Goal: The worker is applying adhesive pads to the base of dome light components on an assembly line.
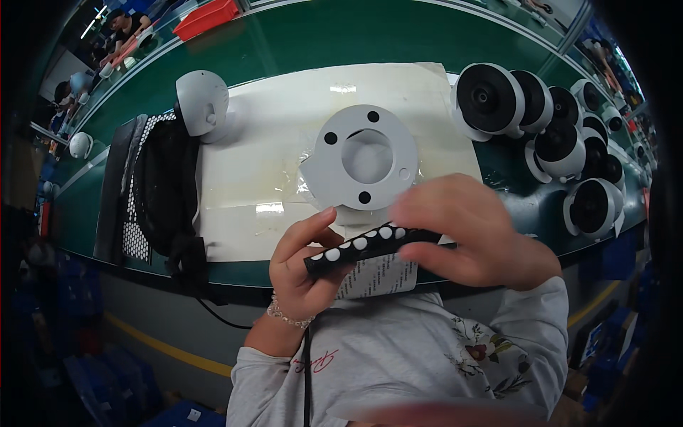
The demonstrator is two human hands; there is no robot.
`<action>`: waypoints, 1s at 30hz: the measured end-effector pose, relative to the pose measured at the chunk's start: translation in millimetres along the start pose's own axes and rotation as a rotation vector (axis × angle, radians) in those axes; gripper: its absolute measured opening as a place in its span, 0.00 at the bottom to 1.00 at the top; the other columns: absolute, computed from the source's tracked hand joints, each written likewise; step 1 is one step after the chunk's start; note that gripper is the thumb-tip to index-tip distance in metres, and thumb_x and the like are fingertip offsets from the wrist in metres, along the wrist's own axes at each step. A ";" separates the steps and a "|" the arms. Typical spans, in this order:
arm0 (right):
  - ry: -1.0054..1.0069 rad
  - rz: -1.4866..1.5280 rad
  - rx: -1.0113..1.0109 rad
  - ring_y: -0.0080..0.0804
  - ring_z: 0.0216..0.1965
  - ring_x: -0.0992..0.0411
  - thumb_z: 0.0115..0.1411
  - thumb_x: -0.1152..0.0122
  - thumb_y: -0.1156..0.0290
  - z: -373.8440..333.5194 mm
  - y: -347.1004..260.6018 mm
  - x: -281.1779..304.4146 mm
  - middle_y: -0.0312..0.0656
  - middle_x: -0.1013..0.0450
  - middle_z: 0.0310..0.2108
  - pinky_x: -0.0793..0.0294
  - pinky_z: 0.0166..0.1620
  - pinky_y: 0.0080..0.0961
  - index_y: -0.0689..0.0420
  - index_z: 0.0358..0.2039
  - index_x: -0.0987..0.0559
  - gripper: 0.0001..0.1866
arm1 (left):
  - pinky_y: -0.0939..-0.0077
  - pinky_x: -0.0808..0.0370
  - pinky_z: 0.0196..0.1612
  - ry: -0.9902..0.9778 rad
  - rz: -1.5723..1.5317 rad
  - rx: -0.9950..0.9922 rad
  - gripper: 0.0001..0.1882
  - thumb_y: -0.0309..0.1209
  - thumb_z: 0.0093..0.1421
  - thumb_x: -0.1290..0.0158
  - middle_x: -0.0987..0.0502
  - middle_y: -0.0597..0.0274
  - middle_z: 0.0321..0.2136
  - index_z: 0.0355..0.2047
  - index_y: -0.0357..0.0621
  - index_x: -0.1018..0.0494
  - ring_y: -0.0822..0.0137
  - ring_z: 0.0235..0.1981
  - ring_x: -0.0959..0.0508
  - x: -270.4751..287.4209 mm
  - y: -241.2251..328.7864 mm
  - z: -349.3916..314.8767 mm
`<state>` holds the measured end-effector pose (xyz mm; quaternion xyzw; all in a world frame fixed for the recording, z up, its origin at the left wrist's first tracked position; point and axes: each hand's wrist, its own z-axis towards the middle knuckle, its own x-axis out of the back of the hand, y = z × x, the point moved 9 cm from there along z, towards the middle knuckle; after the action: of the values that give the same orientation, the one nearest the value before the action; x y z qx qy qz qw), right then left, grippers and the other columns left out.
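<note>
In front of my body, a black strip (pixel 361 243) with a row of white round spots is held between both hands. Its paper backing (pixel 377 277), covered in small print, hangs down below it. My left hand (pixel 302 267) grips the strip's left end, thumb on one side and fingers on the other. At the right end, my right hand (pixel 466 231) has its thumb and fingers closed on the strip; its fingertips are slightly blurred. Just beyond lies a white ring-shaped plate (pixel 404 146) with three black round pads on it and a large central hole, resting on clear plastic.
A cream sheet (pixel 263 142) covers part of the green table (pixel 306 35). Several white cameras with black faces (pixel 487 99) crowd the right side. One white camera (pixel 203 99) stands at left, near a black padded bundle (pixel 167 185). A red bin (pixel 206 19) and co-workers are farther back.
</note>
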<state>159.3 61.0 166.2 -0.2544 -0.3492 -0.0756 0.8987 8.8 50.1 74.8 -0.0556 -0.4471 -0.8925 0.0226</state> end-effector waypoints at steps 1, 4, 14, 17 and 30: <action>0.000 -0.001 0.003 0.36 0.29 0.29 0.46 0.38 0.73 2.5 -0.5 -3.9 0.40 0.28 0.28 0.31 0.31 0.25 0.56 0.34 0.25 0.12 | 0.77 0.28 0.31 -0.007 0.039 -0.078 0.11 0.19 0.41 0.40 0.31 0.46 0.46 0.23 0.36 0.31 0.66 0.28 0.25 -1.6 7.2 0.3; -0.130 0.112 0.035 0.36 0.30 0.29 0.44 0.35 0.71 1.0 1.4 -27.3 0.41 0.27 0.30 0.32 0.32 0.28 0.58 0.34 0.25 0.14 | 0.77 0.28 0.32 0.018 0.019 -0.036 0.11 0.18 0.39 0.41 0.31 0.48 0.46 0.24 0.36 0.31 0.66 0.28 0.25 0.8 7.0 -2.7; -0.032 0.067 0.288 0.40 0.39 0.29 0.44 0.37 0.75 -12.8 -4.8 -13.9 0.41 0.28 0.37 0.34 0.35 0.32 0.56 0.30 0.25 0.10 | 0.76 0.28 0.33 -0.020 0.027 -0.042 0.12 0.18 0.39 0.41 0.32 0.46 0.48 0.25 0.35 0.31 0.64 0.30 0.26 -5.9 1.1 -3.3; 0.008 -0.018 0.203 0.45 0.50 0.36 0.46 0.39 0.74 -10.2 12.0 -0.8 0.45 0.32 0.45 0.38 0.46 0.38 0.55 0.28 0.25 0.07 | 0.75 0.28 0.33 0.002 0.176 -0.081 0.12 0.19 0.38 0.40 0.34 0.45 0.50 0.24 0.35 0.31 0.63 0.31 0.26 -4.8 1.6 1.4; -0.142 -0.186 -0.142 0.45 0.59 0.46 0.50 0.44 0.72 -5.1 58.2 -2.2 0.45 0.36 0.52 0.49 0.57 0.40 0.56 0.31 0.25 0.07 | 0.73 0.29 0.29 -0.019 0.381 -0.218 0.13 0.18 0.31 0.40 0.32 0.45 0.48 0.16 0.31 0.35 0.60 0.27 0.25 -17.3 -8.4 2.1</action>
<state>179.0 108.4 138.0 -0.2885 -0.4277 -0.1650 0.8406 25.5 56.6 67.4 -0.1494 -0.3296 -0.9146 0.1804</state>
